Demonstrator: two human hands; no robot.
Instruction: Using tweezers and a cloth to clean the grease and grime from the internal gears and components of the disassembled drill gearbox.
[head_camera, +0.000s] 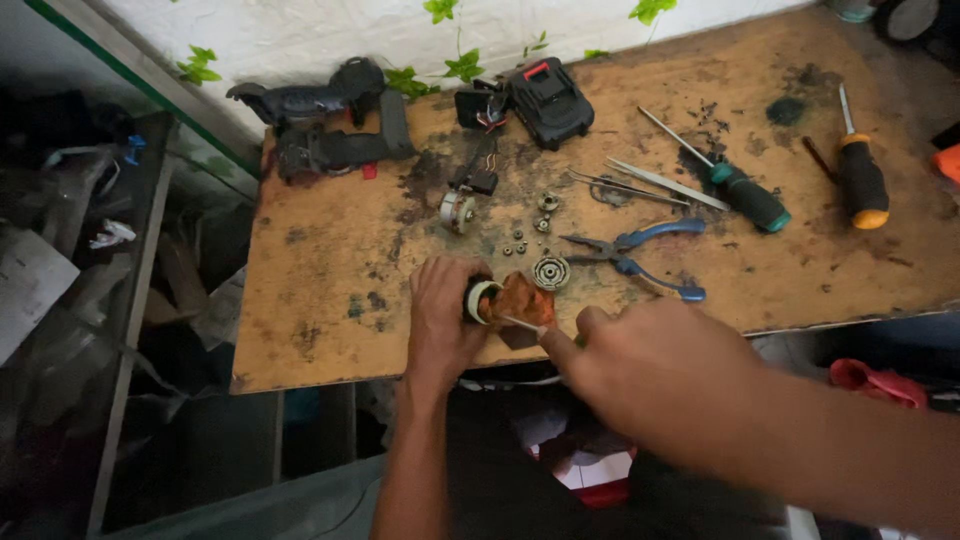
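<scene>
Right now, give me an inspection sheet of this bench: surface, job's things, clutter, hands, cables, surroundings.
Surface: worn wooden bench top, stained with dark grease patches.
Job's things: small cylindrical part with a pale ring, an orange-brown rag around it, a thin rod against the rag.
Clutter: blue-handled pliers, green-handled screwdriver, orange-and-black screwdriver, tweezers, round gear part, small motor, black tool housing halves, black battery pack.
Hands: left hand grips the cylindrical part; right hand holds the rod.
Cables: short wires from motor to a black block.
Surroundings: white wall with green leaves; cluttered shelf on the left.
</scene>
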